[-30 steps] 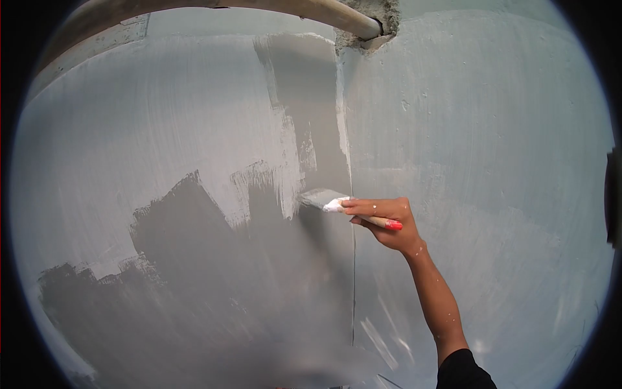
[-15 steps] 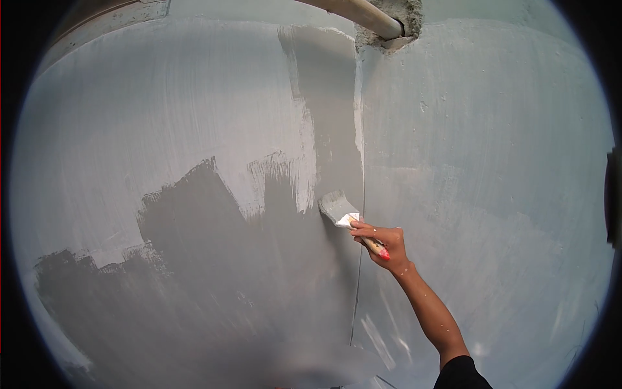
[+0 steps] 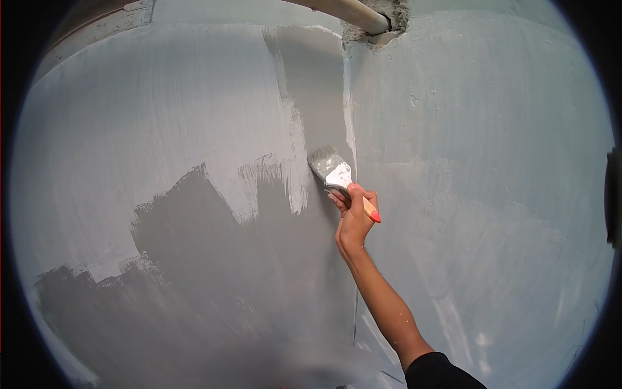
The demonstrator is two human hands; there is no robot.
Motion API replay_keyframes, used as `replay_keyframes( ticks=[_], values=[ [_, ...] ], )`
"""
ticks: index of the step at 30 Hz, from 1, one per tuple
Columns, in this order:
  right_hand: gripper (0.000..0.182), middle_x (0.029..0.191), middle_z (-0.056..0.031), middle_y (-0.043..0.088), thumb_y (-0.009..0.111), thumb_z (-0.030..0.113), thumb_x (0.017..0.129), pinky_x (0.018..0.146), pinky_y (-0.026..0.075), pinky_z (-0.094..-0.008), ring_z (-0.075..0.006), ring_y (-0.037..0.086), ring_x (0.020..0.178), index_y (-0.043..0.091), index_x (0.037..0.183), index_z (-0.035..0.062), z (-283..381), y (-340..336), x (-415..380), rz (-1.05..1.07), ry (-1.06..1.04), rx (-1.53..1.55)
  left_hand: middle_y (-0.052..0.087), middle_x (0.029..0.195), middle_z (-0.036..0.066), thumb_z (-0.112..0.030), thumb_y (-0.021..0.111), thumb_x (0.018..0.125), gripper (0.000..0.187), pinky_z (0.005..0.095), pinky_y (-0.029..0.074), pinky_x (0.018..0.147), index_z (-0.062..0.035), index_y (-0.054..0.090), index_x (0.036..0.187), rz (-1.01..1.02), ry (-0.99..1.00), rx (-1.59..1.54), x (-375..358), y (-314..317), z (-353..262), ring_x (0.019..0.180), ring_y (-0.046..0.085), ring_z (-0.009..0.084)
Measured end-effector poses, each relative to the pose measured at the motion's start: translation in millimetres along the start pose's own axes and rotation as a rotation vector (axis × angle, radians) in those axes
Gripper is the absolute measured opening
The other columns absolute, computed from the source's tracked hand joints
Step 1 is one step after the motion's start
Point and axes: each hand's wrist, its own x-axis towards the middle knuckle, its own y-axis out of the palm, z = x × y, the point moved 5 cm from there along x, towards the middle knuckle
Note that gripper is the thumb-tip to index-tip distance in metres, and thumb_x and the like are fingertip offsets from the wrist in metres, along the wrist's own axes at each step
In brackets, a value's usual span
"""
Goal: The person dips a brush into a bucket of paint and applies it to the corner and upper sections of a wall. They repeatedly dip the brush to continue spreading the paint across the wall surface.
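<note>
My right hand (image 3: 355,214) is closed around the handle of a paintbrush (image 3: 338,176), which has a white-smeared ferrule and a wooden handle with a red tip. Its wide bristles point up and left and lie against the grey-painted strip of the wall (image 3: 317,123), just left of the corner line. Darker grey paint (image 3: 194,220) with ragged brushed edges covers the lower left of the wall. A paler, whitish area (image 3: 162,117) lies above it. My left hand is out of view.
A pipe (image 3: 353,14) enters a rough broken hole (image 3: 396,13) at the top of the corner. The adjoining pale wall (image 3: 466,162) fills the right side. A ledge or frame (image 3: 103,29) crosses the upper left.
My right hand has moved the paintbrush upward and slightly left along the grey strip, and the wrist has turned. The view has shifted a little, so the wall appears further left.
</note>
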Motion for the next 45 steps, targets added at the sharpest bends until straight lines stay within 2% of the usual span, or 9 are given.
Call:
replay_keyframes(
  ticks=[4, 9, 13, 20, 21, 23, 30, 38, 45],
  values=[
    [0.015, 0.100, -0.0195, 0.066, 0.064, 0.006, 0.094, 0.072, 0.066, -0.0374, -0.0270, 0.073, 0.077, 0.050, 0.094, 0.0009, 19, -57, -27, -0.015, 0.094, -0.156, 0.056, 0.094, 0.009, 0.003, 0.051, 0.073, 0.030, 0.0359, 0.048, 0.082, 0.0001, 0.056, 0.102, 0.011, -0.124, 0.013, -9, 0, -32, 0.088, 0.053, 0.0226],
    [0.016, 0.101, -0.0195, 0.066, 0.066, 0.008, 0.094, 0.078, 0.065, -0.0369, -0.0266, 0.074, 0.081, 0.052, 0.096, 0.0006, 78, 51, 18, 0.144, -0.082, 0.036, 0.054, 0.085, 0.008, 0.003, 0.050, 0.074, 0.023, 0.0374, 0.048, 0.077, 0.0006, 0.055, 0.096, 0.006, -0.132, 0.106, -5, 4, -55, 0.081, 0.052, 0.0239],
    [0.019, 0.100, -0.0204, 0.067, 0.067, 0.009, 0.094, 0.073, 0.066, -0.0366, -0.0291, 0.074, 0.081, 0.050, 0.095, 0.0003, 44, 83, 21, 0.161, -0.007, -0.016, 0.053, 0.083, 0.008, 0.003, 0.049, 0.075, 0.020, 0.0388, 0.048, 0.076, 0.0013, 0.053, 0.094, 0.057, -0.002, 0.169, 4, 6, -29, 0.078, 0.052, 0.0252],
    [0.019, 0.098, -0.0200, 0.068, 0.063, 0.009, 0.096, 0.067, 0.064, -0.0398, -0.0287, 0.073, 0.080, 0.046, 0.089, 0.0046, -11, -118, -90, -0.077, 0.159, -0.255, 0.055, 0.086, 0.009, 0.003, 0.051, 0.078, 0.021, 0.0411, 0.048, 0.077, 0.0007, 0.054, 0.098, 0.061, 0.091, 0.066, 12, 7, 13, 0.081, 0.054, 0.0274],
    [0.018, 0.098, -0.0198, 0.069, 0.063, 0.009, 0.096, 0.067, 0.064, -0.0391, -0.0284, 0.073, 0.080, 0.047, 0.090, 0.0044, -9, -138, -95, -0.069, 0.189, -0.283, 0.054, 0.082, 0.008, 0.005, 0.055, 0.073, 0.028, 0.0382, 0.047, 0.066, -0.0013, 0.052, 0.099, 0.062, 0.000, 0.071, 14, 8, 18, 0.073, 0.054, 0.0233],
    [0.016, 0.098, -0.0196, 0.069, 0.063, 0.009, 0.096, 0.069, 0.064, -0.0376, -0.0274, 0.073, 0.079, 0.048, 0.091, 0.0040, 9, -149, -91, -0.061, 0.204, -0.278, 0.054, 0.075, 0.005, 0.009, 0.063, 0.063, 0.044, 0.0324, 0.045, 0.044, -0.0052, 0.049, 0.102, 0.065, -0.177, 0.093, 22, 6, 14, 0.058, 0.055, 0.0151],
    [0.017, 0.096, -0.0178, 0.067, 0.066, 0.010, 0.095, 0.072, 0.064, -0.0376, -0.0264, 0.072, 0.078, 0.050, 0.094, 0.0036, 20, -88, -8, -0.040, 0.112, -0.199, 0.050, 0.076, 0.003, 0.013, 0.062, 0.062, 0.045, 0.0315, 0.041, 0.045, -0.0070, 0.048, 0.100, 0.148, -0.180, 0.003, 24, 18, 9, 0.059, 0.051, 0.0134],
    [0.017, 0.096, -0.0184, 0.068, 0.064, 0.009, 0.094, 0.065, 0.065, -0.0399, -0.0273, 0.072, 0.073, 0.048, 0.092, 0.0046, -4, -224, -97, -0.231, 0.290, -0.329, 0.053, 0.073, 0.004, 0.013, 0.060, 0.063, 0.044, 0.0314, 0.042, 0.045, -0.0052, 0.047, 0.101, 0.142, -0.249, -0.013, 7, 26, -46, 0.056, 0.053, 0.0143],
    [0.014, 0.098, -0.0176, 0.069, 0.065, 0.010, 0.097, 0.070, 0.063, -0.0356, -0.0259, 0.073, 0.076, 0.052, 0.095, 0.0046, 48, -94, -43, 0.004, 0.083, -0.152, 0.056, 0.071, 0.006, 0.010, 0.061, 0.064, 0.044, 0.0332, 0.042, 0.041, -0.0038, 0.046, 0.103, 0.181, -0.270, 0.025, 10, 22, -35, 0.053, 0.054, 0.0154]
  ],
)
